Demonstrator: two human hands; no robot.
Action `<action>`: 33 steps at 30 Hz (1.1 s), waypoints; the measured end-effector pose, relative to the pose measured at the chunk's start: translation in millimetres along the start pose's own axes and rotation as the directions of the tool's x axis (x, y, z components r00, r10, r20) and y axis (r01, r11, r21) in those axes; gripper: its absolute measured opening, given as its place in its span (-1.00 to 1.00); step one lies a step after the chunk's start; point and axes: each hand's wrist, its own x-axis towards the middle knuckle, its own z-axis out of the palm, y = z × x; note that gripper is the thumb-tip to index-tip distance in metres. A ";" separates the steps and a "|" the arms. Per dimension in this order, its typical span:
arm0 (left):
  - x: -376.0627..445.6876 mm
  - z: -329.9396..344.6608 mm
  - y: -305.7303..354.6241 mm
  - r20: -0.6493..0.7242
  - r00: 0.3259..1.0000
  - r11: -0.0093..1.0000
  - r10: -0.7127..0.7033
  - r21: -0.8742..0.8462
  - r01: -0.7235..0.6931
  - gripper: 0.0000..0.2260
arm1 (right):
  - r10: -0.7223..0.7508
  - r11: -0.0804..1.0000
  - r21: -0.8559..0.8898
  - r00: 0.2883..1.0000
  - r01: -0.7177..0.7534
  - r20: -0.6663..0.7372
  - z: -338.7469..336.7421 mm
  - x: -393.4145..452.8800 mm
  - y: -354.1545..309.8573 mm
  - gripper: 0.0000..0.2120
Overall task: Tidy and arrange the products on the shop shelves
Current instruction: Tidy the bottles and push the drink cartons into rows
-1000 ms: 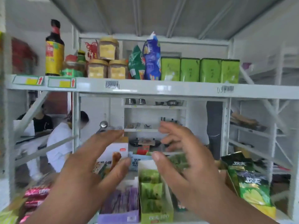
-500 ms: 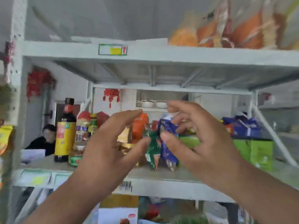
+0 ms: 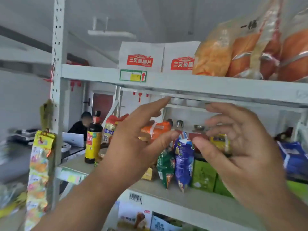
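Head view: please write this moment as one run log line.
left hand: open | right hand: open | both raised before blue bag | nothing held

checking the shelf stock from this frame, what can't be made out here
Head view only:
- Yellow-labelled jars on the middle shelf: largely hidden behind the open right hand.
- Orange packet: partly covered by the open left hand.
- Clear bags of orange snacks on the top shelf: cut off by the right edge.
- White barcode sticker: too blurred to read.
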 end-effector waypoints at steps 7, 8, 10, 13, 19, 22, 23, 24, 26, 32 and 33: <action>-82.8 -7.6 -50.0 0.067 0.979 0.981 -0.193 -0.011 0.194 -0.39 | 0.288 0.948 0.120 0.955 -0.295 0.069 59.9 -85.8 28.3 -0.47; -100.7 -13.2 -63.1 0.089 0.963 0.967 -0.253 -0.017 0.256 -0.39 | 0.335 0.931 0.122 0.938 -0.345 0.095 73.8 -98.2 29.7 -0.45; -133.9 -20.9 -87.6 0.148 0.922 0.929 -0.358 -0.045 0.368 -0.41 | 0.400 0.900 0.125 0.906 -0.416 0.137 98.5 -121.3 30.5 -0.44; -187.7 -23.7 -124.6 0.208 0.857 0.862 -0.471 -0.098 0.498 -0.45 | 0.476 0.859 0.111 0.859 -0.500 0.190 130.9 -162.0 36.4 -0.49; -276.3 -10.1 -158.1 0.277 0.736 0.739 -0.618 -0.113 0.664 -0.48 | 0.565 0.801 0.062 0.786 -0.596 0.252 169.1 -245.7 55.5 -0.52; -328.5 5.9 -167.1 0.303 0.644 0.649 -0.702 -0.100 0.755 -0.51 | 0.632 0.733 0.067 0.714 -0.677 0.302 177.7 -297.5 71.8 -0.55; -349.2 11.7 -171.2 0.313 0.606 0.616 -0.731 -0.079 0.784 -0.51 | 0.655 0.708 0.062 0.687 -0.703 0.314 179.8 -318.7 78.3 -0.56; -372.8 17.4 -174.5 0.323 0.562 0.578 -0.762 -0.054 0.814 -0.50 | 0.685 0.677 0.046 0.651 -0.735 0.327 181.6 -342.3 83.9 -0.57; -422.2 27.2 -183.5 0.333 0.473 0.498 -0.815 -0.013 0.867 -0.51 | 0.725 0.630 0.010 0.592 -0.777 0.352 187.6 -394.3 92.1 -0.60; -581.6 58.2 -218.2 0.328 0.112 0.176 -0.938 0.173 0.969 -0.68 | 0.877 0.401 -0.217 0.304 -0.890 0.372 176.3 -581.1 105.1 -0.67; -609.4 64.8 -227.4 0.304 0.046 0.104 -0.952 0.179 0.978 -0.73 | 0.900 0.348 -0.250 0.248 -0.904 0.357 173.2 -613.0 109.8 -0.68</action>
